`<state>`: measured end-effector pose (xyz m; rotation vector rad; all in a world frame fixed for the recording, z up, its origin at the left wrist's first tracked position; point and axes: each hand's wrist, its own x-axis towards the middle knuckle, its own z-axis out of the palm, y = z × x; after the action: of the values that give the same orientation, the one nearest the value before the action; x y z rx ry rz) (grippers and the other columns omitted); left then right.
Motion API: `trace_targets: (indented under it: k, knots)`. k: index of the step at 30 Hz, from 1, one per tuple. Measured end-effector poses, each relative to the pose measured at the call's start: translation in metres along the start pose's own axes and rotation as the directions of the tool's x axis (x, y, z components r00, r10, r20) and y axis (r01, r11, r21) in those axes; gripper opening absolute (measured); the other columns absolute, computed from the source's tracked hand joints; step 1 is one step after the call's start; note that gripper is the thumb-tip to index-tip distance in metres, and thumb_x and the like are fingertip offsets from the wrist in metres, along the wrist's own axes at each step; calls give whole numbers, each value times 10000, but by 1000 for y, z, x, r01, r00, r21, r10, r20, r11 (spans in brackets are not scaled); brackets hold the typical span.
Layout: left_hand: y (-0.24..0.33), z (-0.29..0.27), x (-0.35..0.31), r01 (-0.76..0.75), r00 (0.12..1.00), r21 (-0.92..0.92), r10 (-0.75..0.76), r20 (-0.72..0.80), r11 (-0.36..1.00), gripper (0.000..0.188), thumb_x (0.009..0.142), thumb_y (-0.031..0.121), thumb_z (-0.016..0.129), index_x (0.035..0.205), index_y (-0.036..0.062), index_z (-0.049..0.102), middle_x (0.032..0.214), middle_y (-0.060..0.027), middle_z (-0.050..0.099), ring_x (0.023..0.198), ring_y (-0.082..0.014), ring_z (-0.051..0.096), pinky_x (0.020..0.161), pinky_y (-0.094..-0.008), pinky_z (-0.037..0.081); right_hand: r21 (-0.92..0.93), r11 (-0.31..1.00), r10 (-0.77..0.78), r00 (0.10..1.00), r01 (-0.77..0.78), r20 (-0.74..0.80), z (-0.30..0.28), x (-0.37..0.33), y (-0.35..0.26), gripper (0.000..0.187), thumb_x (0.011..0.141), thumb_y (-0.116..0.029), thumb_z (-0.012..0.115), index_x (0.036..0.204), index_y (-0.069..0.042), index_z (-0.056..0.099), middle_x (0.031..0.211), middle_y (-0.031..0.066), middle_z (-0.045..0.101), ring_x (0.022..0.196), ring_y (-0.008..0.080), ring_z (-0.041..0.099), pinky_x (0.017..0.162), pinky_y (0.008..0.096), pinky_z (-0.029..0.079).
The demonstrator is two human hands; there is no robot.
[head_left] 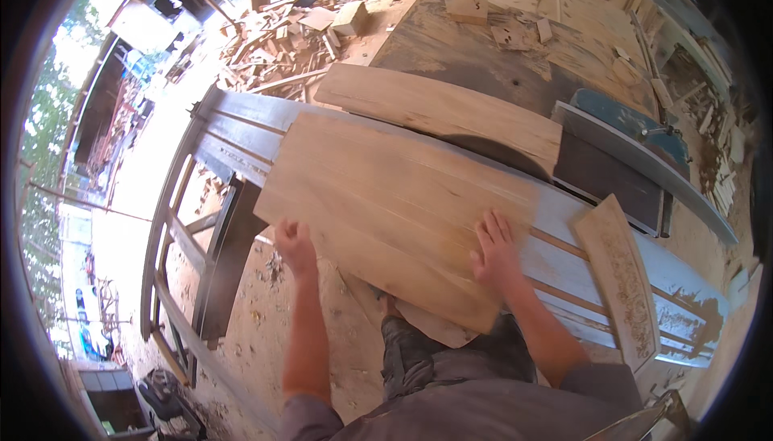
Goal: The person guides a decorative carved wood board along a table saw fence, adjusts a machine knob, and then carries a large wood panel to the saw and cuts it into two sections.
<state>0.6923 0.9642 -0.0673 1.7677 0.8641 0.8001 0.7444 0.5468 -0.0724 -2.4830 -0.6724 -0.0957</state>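
Observation:
A broad, light wooden panel [386, 208] made of joined boards lies across a long metal machine table [555, 216], its near edge jutting out over my legs. My right hand [497, 254] rests on the panel's right part, fingers stretched out. Just off the panel's near left edge, my left hand [295, 248] is raised with its fingers curled in; nothing shows in it. Behind the panel, a second board [443, 111] with a curved dark cut-out lies along the far side of the table. A carved wooden piece [618, 284] crosses the table to my right.
A metal fence plate [644, 167] stands at the right, beside a blue machine part [632, 123]. Beyond is a dusty dark board [483, 51] bearing offcuts. A heap of wood scraps [282, 43] covers the ground at the far left. A metal frame [181, 240] extends left of me.

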Motion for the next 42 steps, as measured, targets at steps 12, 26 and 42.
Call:
trace_targets:
  k: [12,26,42]
  knots:
    - [-31,266,363,-193,780,146,61,622,970,461,882,266,732,1152,-90,621,791,-63,623,729,-162,600,607,-330,481,-301,881,355,931,-365,-88,17,16,-70,598,796,-143,601,1370,10,544,1531,221,414,1448,420,340,1203,538,257]
    - [-129,321,547,199,761,301,-340,552,933,243,847,272,712,970,70,656,977,-137,650,871,-267,655,772,-474,569,-398,818,432,900,-415,-51,11,28,-81,676,795,-191,558,1455,-74,467,1553,174,394,1469,380,324,1219,526,227]
    - [-134,-209,516,374,872,-447,-472,-129,813,487,1001,103,576,1449,-34,443,1195,-156,641,1028,-250,636,950,-402,547,-439,835,347,937,-332,-48,19,18,-67,696,814,-165,535,1488,-30,425,1571,184,371,1470,403,300,1220,532,206]
